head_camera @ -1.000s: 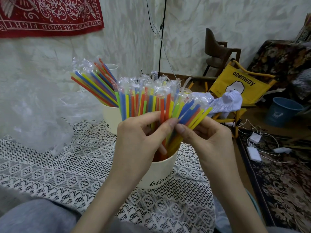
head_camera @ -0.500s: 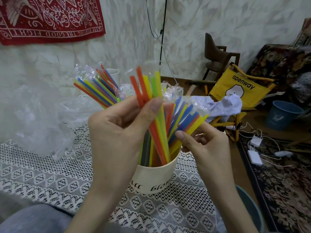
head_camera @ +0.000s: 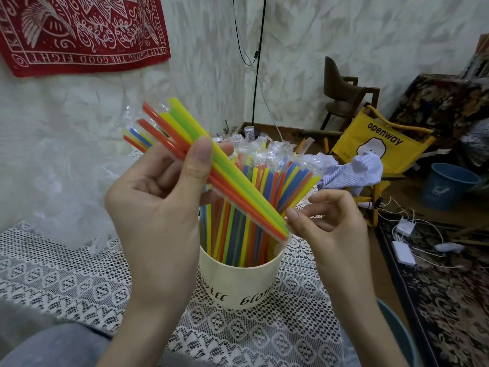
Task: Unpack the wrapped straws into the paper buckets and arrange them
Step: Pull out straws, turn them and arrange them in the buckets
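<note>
Head view: left hand [head_camera: 158,207] grips a wrapped straw bundle [head_camera: 211,165] slanting over the paper bucket [head_camera: 238,282], right hand [head_camera: 330,226] pinching its lower wrapper end.

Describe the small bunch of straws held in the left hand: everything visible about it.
The bunch of straws is a few orange, yellow and green plastic straws in clear wrap, slanting from upper left to lower right above the paper bucket. The left hand grips its middle; the right hand pinches the wrap at the lower end.
</note>
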